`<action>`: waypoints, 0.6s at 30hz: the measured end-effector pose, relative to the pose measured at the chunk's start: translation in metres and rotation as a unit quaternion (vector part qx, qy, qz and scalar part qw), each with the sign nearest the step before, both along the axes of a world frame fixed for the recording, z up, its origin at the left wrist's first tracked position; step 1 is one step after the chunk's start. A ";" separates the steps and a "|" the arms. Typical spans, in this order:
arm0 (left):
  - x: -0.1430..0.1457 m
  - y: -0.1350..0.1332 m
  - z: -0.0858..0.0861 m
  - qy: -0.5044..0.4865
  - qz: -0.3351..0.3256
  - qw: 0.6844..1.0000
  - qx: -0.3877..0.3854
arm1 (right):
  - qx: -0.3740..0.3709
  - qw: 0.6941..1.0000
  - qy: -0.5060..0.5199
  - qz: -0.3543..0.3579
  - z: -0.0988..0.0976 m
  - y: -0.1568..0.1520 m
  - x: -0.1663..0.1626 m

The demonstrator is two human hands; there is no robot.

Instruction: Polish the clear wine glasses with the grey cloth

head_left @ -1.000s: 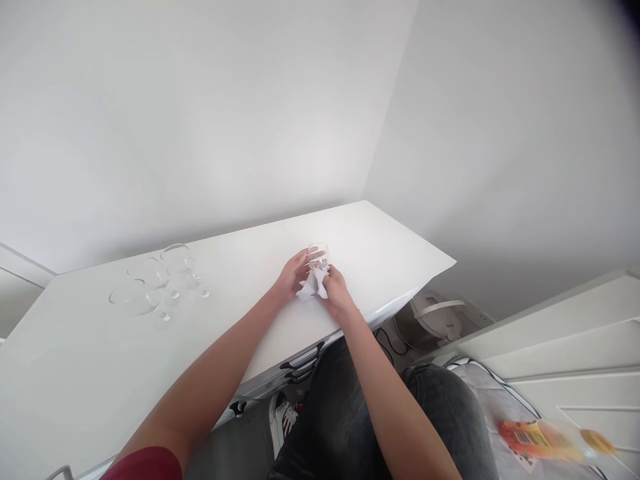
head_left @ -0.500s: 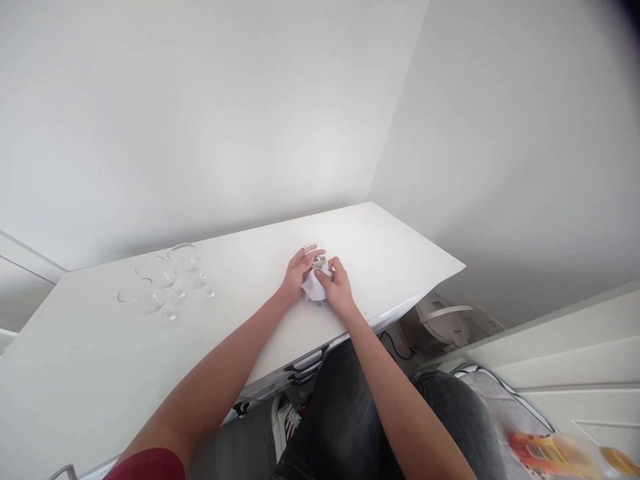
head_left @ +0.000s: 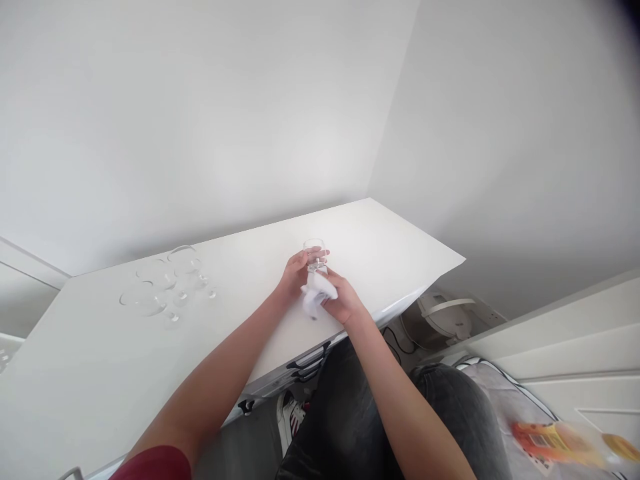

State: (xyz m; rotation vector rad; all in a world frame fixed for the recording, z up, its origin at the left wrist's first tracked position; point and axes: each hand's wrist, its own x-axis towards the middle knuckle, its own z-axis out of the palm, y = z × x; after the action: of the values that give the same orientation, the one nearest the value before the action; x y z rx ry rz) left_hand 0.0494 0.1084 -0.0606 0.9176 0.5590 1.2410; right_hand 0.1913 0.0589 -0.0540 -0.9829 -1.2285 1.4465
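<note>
A clear drinking glass [head_left: 315,248] is held over the white tabletop, its rim facing up and away from me. The fingers of my left hand [head_left: 296,272] wrap round it and show through its wall. My right hand [head_left: 342,297] grips a crumpled white cloth [head_left: 316,289] at the lower end of the glass, partly covering that end. Whether the glass has a stem under the cloth is hidden. To the left, several clear stemmed glasses [head_left: 143,299] lie in a group on the tabletop.
The white tabletop [head_left: 240,267] meets a wall behind it, with dark-handled drawers [head_left: 307,363] under the front edge. A white lidded appliance [head_left: 445,317] stands on the floor at right. An orange-labelled bottle [head_left: 555,441] lies on a pale quilted surface at lower right.
The cloth is looser now and hangs lower under the glass, where before it was bunched in my right hand. My right hand has turned and dropped slightly. My left hand keeps its hold.
</note>
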 end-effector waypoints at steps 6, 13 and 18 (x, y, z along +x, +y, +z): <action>0.000 0.003 -0.004 0.000 0.063 0.998 0.016 | 0.091 0.964 -0.192 -0.161 0.009 0.007 0.005; -0.002 0.003 -0.002 -0.022 0.012 1.000 -0.002 | -0.015 0.999 0.004 0.051 0.013 0.010 0.002; -0.002 0.004 -0.003 -0.009 0.055 0.998 0.025 | 0.054 0.979 -0.148 -0.128 0.019 0.009 0.004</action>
State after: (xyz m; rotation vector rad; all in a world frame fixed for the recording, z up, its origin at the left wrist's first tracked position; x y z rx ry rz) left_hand 0.0474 0.1120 -0.0638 0.9260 0.5727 1.3657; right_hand 0.1952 0.0676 -0.0349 -1.2634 -1.3210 1.0487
